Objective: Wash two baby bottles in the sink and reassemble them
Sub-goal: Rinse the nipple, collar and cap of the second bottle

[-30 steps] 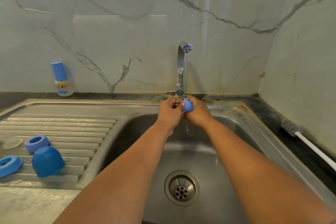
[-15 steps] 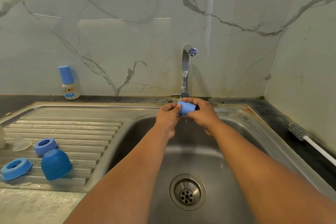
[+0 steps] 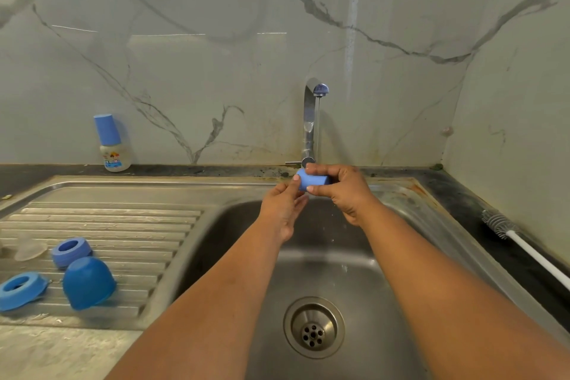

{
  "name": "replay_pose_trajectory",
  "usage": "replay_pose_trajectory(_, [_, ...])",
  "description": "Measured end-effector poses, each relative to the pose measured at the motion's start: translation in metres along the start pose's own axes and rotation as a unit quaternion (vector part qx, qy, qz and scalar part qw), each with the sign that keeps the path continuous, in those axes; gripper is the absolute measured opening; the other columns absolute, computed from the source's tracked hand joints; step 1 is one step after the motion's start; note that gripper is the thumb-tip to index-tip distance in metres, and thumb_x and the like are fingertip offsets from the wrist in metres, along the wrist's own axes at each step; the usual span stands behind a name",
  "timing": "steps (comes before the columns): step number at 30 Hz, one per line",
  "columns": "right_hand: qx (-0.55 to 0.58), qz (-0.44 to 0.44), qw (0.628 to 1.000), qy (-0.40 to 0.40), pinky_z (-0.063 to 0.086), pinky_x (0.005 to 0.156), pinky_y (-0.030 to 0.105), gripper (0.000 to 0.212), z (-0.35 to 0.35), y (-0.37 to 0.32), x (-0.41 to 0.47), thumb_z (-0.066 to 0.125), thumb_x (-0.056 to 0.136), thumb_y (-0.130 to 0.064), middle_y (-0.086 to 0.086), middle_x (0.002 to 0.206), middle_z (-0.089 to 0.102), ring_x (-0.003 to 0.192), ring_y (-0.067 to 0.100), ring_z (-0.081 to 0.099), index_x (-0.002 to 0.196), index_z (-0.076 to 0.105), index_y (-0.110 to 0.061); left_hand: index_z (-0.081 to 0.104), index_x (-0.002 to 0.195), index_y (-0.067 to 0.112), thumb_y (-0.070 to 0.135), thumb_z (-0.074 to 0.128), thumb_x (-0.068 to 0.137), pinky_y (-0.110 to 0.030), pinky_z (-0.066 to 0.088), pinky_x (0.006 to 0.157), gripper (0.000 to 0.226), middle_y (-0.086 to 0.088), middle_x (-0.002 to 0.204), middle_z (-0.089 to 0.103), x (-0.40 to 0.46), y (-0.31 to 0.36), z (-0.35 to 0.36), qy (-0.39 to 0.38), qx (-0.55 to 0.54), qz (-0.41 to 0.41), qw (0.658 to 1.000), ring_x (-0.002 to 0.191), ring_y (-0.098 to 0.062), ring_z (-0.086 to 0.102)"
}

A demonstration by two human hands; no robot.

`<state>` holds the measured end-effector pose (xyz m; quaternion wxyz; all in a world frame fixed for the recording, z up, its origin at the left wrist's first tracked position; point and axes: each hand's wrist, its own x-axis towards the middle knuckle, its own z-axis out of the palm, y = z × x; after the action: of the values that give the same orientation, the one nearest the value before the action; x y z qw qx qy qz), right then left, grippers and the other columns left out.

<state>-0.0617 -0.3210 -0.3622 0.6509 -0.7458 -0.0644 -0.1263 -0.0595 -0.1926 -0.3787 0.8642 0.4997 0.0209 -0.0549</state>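
A small blue bottle cap (image 3: 309, 181) lies on its side under the tap (image 3: 311, 120), over the back of the sink (image 3: 385, 271). My right hand (image 3: 339, 191) grips it with fingers over the top and thumb beneath. My left hand (image 3: 282, 210) touches its left end with thumb and fingertips. On the draining board lie a dark blue dome cap (image 3: 88, 282), two blue rings (image 3: 70, 251) (image 3: 20, 290) and a clear teat (image 3: 30, 250). A small baby bottle (image 3: 112, 145) with a blue cap stands by the wall.
A bottle brush (image 3: 505, 230) with a white handle lies on the dark counter at the right of the sink. The drain (image 3: 313, 327) sits at the front of the basin. Marble walls close the back and right side.
The blue cap has turned from end-on to lying sideways between my hands. My left hand's hold has loosened to fingertips at its end. The camera has tilted slightly.
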Motion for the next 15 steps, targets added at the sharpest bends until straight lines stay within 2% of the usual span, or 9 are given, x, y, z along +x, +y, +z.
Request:
replay_pose_trajectory(3, [0.001,0.006,1.0,0.013,0.051,0.091,0.027,0.038,0.003,0.002,0.002,0.076,0.078,0.0,0.005,0.118,0.063,0.109,0.02,0.059,0.113,0.068,-0.013,0.059,0.11,-0.003,0.012,0.055,0.097,-0.027,0.057,0.082,0.02,-0.022,0.12,0.063,0.002,0.003,-0.003,-0.024,-0.07,-0.006,0.997,0.1,-0.023,0.067])
replay_pose_trajectory(6, [-0.064,0.032,0.997,0.038,0.051,0.085,0.026,0.037,0.004,0.01,0.005,0.075,0.083,-0.016,0.004,0.121,0.061,0.108,0.02,0.058,0.118,0.063,-0.018,0.053,0.122,-0.008,0.011,0.05,0.1,-0.031,0.053,0.089,0.029,-0.024,0.124,0.059,0.006,-0.002,-0.001,-0.009,-0.067,-0.026,0.997,0.11,-0.03,0.063])
replay_pose_trajectory(7, [-0.1,0.021,0.993,0.063,0.051,0.085,0.027,0.039,0.004,0.011,0.006,0.077,0.082,-0.02,0.003,0.119,0.061,0.106,0.019,0.059,0.118,0.062,-0.017,0.051,0.125,-0.009,0.012,0.048,0.101,-0.03,0.055,0.087,0.032,-0.025,0.122,0.06,0.006,-0.005,0.0,-0.004,-0.059,-0.04,0.997,0.11,-0.031,0.062])
replay_pose_trajectory(8, [-0.128,-0.003,0.987,0.098,0.051,0.084,0.026,0.041,0.003,0.012,0.006,0.08,0.079,-0.022,0.002,0.114,0.062,0.102,0.019,0.061,0.115,0.062,-0.016,0.049,0.128,-0.01,0.012,0.045,0.102,-0.027,0.057,0.08,0.034,-0.025,0.118,0.061,0.006,-0.007,0.001,-0.004,-0.048,-0.057,0.997,0.105,-0.032,0.064])
replay_pose_trajectory(10, [-0.154,-0.057,0.975,0.15,0.049,0.075,0.015,0.036,0.0,0.011,0.007,0.085,0.073,-0.021,0.002,0.1,0.065,0.09,0.018,0.063,0.1,0.061,-0.016,0.047,0.13,-0.01,0.015,0.044,0.103,-0.026,0.059,0.07,0.037,-0.026,0.115,0.062,0.001,-0.009,0.005,-0.014,-0.029,-0.09,0.995,0.096,-0.032,0.065])
replay_pose_trajectory(12, [-0.166,-0.08,0.972,0.145,0.047,0.068,0.007,0.029,0.0,0.009,0.006,0.084,0.073,-0.018,0.0,0.094,0.066,0.084,0.014,0.063,0.094,0.063,-0.016,0.048,0.13,-0.01,0.017,0.044,0.103,-0.028,0.059,0.072,0.038,-0.027,0.117,0.061,0.001,-0.01,0.008,-0.019,-0.034,-0.104,0.994,0.093,-0.031,0.066])
replay_pose_trajectory(13, [-0.174,-0.089,0.972,0.133,0.051,0.072,0.01,0.026,0.0,0.01,0.006,0.082,0.076,-0.017,0.0,0.096,0.067,0.086,0.014,0.063,0.096,0.067,-0.014,0.048,0.13,-0.01,0.017,0.043,0.103,-0.028,0.059,0.072,0.038,-0.026,0.115,0.062,0.001,-0.01,0.01,-0.021,-0.043,-0.107,0.993,0.09,-0.029,0.066])
replay_pose_trajectory(15, [-0.209,-0.112,0.966,0.097,0.051,0.09,0.021,0.029,0.002,0.012,0.006,0.075,0.082,-0.014,0.004,0.11,0.07,0.098,0.017,0.065,0.111,0.071,-0.011,0.049,0.129,-0.009,0.018,0.041,0.104,-0.031,0.057,0.074,0.038,-0.024,0.113,0.062,-0.001,-0.01,0.012,-0.023,-0.066,-0.112,0.991,0.089,-0.027,0.065])
